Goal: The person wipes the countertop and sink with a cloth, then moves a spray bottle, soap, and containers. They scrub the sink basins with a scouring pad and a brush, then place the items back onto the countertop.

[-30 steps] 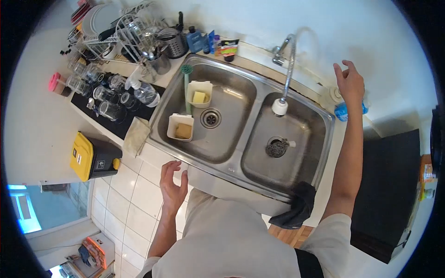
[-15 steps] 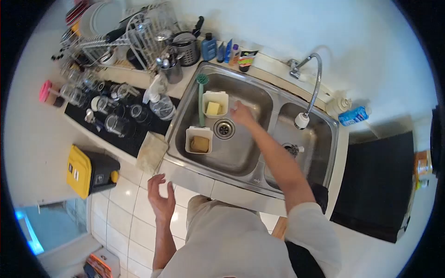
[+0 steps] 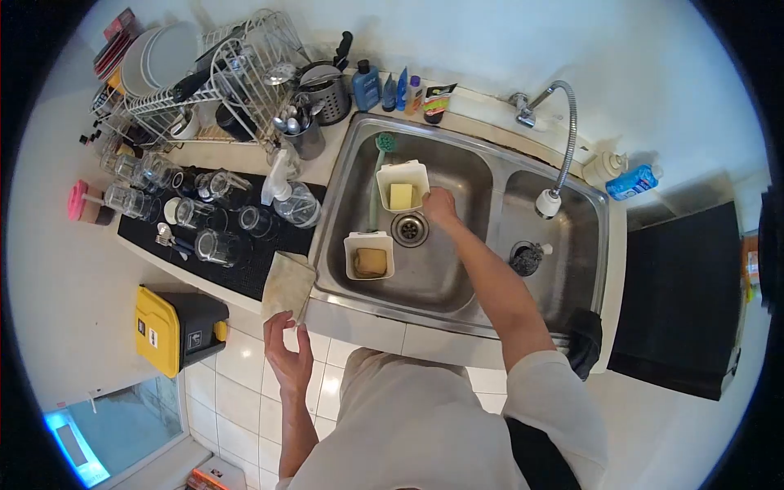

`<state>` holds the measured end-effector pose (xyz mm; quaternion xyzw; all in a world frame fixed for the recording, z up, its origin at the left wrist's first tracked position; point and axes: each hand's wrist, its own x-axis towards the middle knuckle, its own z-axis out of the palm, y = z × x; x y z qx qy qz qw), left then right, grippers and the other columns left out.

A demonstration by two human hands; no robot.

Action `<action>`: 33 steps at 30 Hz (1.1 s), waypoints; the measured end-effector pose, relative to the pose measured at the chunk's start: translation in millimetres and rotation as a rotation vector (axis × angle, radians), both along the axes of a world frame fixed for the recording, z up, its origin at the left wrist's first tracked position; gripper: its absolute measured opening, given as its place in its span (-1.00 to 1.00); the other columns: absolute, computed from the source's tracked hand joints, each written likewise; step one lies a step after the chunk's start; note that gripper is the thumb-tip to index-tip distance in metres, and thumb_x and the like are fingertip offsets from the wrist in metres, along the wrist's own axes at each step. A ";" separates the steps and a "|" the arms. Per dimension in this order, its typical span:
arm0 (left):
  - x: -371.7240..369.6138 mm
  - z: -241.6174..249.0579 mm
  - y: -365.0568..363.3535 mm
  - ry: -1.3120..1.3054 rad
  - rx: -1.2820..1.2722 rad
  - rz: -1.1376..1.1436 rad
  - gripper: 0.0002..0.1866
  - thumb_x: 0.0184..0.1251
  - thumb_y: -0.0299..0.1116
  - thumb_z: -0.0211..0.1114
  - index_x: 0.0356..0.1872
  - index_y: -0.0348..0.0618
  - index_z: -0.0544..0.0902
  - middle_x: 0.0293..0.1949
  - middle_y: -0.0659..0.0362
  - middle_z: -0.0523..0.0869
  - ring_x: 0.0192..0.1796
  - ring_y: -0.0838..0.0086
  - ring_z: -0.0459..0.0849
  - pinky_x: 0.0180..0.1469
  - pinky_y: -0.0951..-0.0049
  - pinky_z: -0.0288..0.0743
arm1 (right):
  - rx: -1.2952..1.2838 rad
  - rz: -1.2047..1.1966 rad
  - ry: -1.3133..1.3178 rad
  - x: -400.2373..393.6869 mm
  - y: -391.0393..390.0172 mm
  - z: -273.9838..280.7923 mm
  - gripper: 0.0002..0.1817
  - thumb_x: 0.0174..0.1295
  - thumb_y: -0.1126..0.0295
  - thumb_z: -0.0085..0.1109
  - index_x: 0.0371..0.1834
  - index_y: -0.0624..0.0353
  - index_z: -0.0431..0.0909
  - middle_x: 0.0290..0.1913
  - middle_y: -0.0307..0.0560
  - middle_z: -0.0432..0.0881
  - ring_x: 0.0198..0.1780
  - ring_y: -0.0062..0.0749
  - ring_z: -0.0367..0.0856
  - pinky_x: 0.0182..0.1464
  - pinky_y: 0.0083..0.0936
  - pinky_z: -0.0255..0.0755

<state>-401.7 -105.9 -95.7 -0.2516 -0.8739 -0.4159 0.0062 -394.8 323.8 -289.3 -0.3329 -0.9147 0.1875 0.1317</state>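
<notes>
In the left basin of the sink [image 3: 457,304], two tubs lie left of the drain [image 3: 409,228]: the far tub [image 3: 402,184] and the near tub [image 3: 368,254]. The right hand [image 3: 440,206] rests just right of the far tub, beyond the drain. The left hand [image 3: 285,353] hangs before the sink, beside the cloth [image 3: 287,283] on the counter [image 3: 204,155]

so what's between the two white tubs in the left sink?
Bare steel sink floor between sponge tub and soap tub; drain sits just right. Head view.
</notes>
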 end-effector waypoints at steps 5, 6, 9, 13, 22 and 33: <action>2.5 -1.9 34.5 -0.005 0.016 -0.132 -0.70 0.23 -0.61 0.29 0.00 -0.32 0.59 -0.04 -0.04 0.63 -0.15 0.19 0.65 -0.07 0.24 0.56 | -0.357 -0.061 0.053 61.4 1.2 58.1 -0.68 0.40 0.30 -0.04 -0.23 0.33 0.64 -0.43 0.19 0.69 -0.39 -0.09 0.73 -0.20 -0.21 0.59; 5.1 -0.1 43.7 -0.013 0.017 -0.152 -0.70 0.22 -0.61 0.29 0.00 -0.32 0.59 -0.03 -0.04 0.63 -0.15 0.19 0.65 -0.06 0.24 0.56 | -0.393 -0.060 0.054 74.4 2.5 66.2 -0.68 0.39 0.28 -0.04 -0.21 0.31 0.64 -0.38 0.23 0.69 -0.32 -0.01 0.72 -0.13 -0.14 0.56; 13.7 4.1 69.7 0.013 0.050 -0.216 -0.68 0.20 -0.62 0.29 0.00 -0.30 0.59 -0.04 -0.04 0.63 -0.14 0.20 0.66 -0.06 0.25 0.56 | -0.571 -0.044 0.131 114.4 -3.2 109.5 -0.67 0.40 0.24 -0.02 -0.22 0.30 0.64 -0.40 0.19 0.68 -0.37 -0.09 0.71 -0.21 -0.19 0.55; 30.0 4.5 97.4 0.050 0.055 -0.262 -0.67 0.19 -0.63 0.31 0.01 -0.29 0.60 -0.06 -0.03 0.64 -0.15 0.21 0.66 -0.06 0.25 0.57 | -0.798 0.071 0.182 170.5 3.6 165.2 -0.59 0.50 0.15 0.01 -0.27 0.32 0.61 -0.51 -0.21 0.63 -0.55 -0.60 0.59 -0.50 -0.61 0.44; 52.1 -1.1 114.2 -0.007 0.182 -0.207 -0.70 0.22 -0.58 0.32 0.00 -0.29 0.61 -0.08 -0.03 0.64 -0.17 0.23 0.66 -0.06 0.28 0.56 | -0.956 -0.116 0.076 258.7 14.6 272.0 -0.61 0.48 0.15 0.07 -0.37 0.25 0.63 -0.63 -0.25 0.55 -0.67 -0.67 0.44 -0.64 -0.65 0.29; 71.5 71.6 194.0 0.260 0.304 -0.515 -0.28 0.13 -0.36 0.57 0.31 -0.15 0.42 0.39 -0.11 0.40 0.36 0.18 0.49 0.24 0.25 0.51 | -0.805 0.099 0.020 183.9 -24.2 321.7 -0.66 0.35 0.22 0.04 -0.38 0.31 0.61 -0.62 -0.18 0.57 -0.72 -0.62 0.42 -0.70 -0.62 0.22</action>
